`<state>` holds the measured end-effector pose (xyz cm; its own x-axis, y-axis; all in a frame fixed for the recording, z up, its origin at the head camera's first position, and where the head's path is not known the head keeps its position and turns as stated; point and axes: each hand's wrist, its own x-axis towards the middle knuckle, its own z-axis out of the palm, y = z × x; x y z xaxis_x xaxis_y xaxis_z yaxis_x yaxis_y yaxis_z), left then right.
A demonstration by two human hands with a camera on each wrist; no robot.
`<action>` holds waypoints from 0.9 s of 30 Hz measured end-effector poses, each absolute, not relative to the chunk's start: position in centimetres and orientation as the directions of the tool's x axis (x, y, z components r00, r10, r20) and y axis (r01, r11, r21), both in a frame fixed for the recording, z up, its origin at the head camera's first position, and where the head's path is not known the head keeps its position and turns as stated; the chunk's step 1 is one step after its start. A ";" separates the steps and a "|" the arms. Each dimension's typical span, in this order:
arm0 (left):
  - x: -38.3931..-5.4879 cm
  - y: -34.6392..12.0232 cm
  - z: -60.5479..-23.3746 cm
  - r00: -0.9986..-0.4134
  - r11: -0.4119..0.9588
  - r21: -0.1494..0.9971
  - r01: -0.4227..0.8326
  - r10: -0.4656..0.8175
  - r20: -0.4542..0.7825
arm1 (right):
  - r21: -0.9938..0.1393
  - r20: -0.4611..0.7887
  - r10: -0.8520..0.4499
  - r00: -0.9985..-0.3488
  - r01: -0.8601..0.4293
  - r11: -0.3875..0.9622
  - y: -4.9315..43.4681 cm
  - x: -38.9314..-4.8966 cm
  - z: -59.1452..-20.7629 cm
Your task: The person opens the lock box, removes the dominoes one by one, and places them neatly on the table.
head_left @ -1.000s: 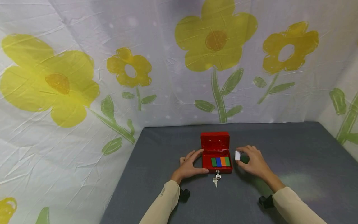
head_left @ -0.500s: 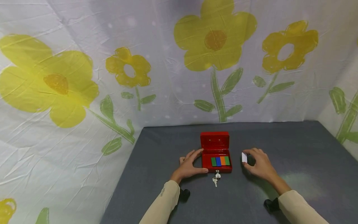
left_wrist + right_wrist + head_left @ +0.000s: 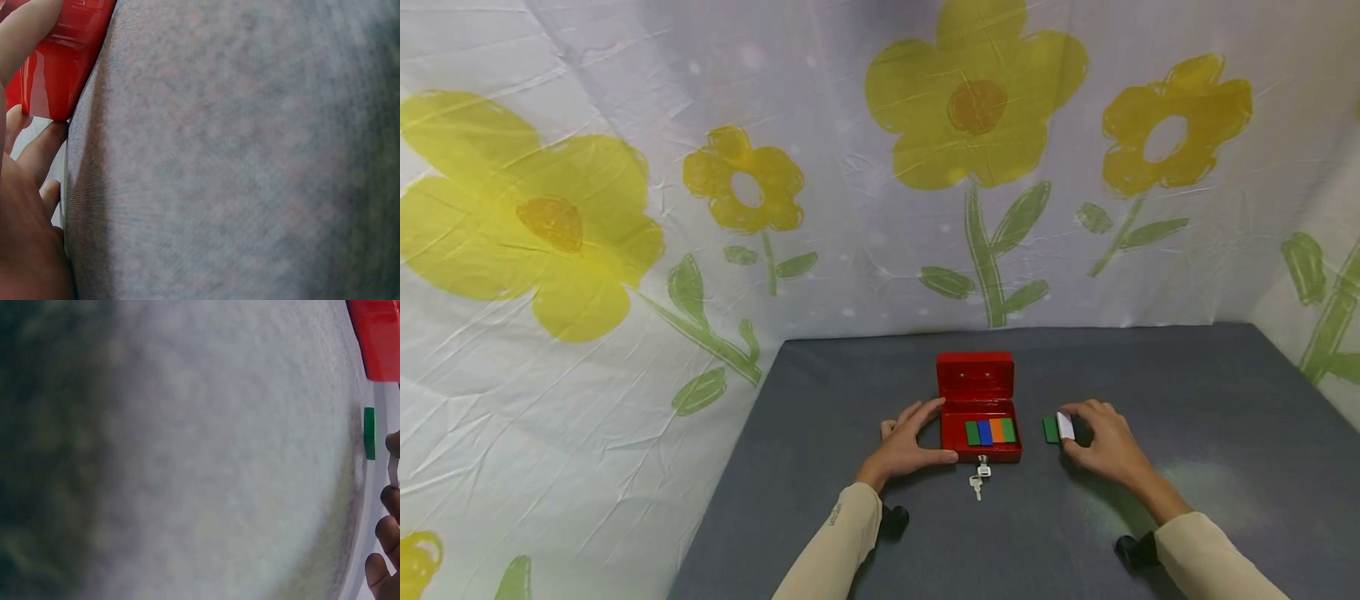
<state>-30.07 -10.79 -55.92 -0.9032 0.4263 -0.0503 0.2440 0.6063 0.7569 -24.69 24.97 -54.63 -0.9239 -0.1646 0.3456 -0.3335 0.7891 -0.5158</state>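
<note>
Head view: left hand (image 3: 902,448), spread, touches the open, glossy red box (image 3: 953,427); right hand (image 3: 1103,440) pinches a white rectangular tile (image 3: 1065,426) beside a green rectangular tile (image 3: 1050,430).

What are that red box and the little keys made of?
The red box looks like painted metal with a glossy finish, judging by its bright reflections, though plastic is possible. The keys seem bare metal, going by their silvery look.
</note>
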 end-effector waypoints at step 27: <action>-30.2 -10.8 -55.9 -0.900 0.610 0.752 0.249 0.433 -0.052 | -0.543 0.267 -0.192 -0.944 -0.312 0.779 25.6 -25.2 -55.2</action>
